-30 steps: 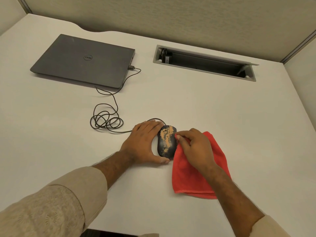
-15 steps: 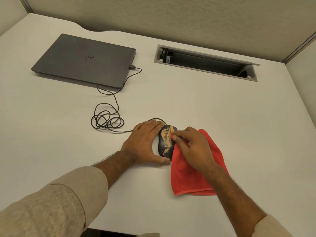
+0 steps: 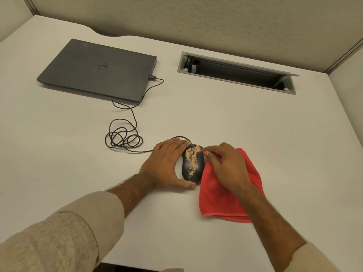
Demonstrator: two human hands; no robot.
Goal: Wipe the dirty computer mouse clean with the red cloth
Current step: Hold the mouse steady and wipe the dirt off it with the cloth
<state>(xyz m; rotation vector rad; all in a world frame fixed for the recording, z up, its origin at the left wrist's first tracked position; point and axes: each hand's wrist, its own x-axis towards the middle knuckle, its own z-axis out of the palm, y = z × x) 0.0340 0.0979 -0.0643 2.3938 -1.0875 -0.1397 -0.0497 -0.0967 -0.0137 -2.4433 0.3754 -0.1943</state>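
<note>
Left hand cups oval dust-caked mouse; right hand fingers pinch fuzzy red cloth.

Two bare forearms extend from loose beige sleeves; the left sleeve bears a faint floral pattern, the right sleeve looks plain.
</note>
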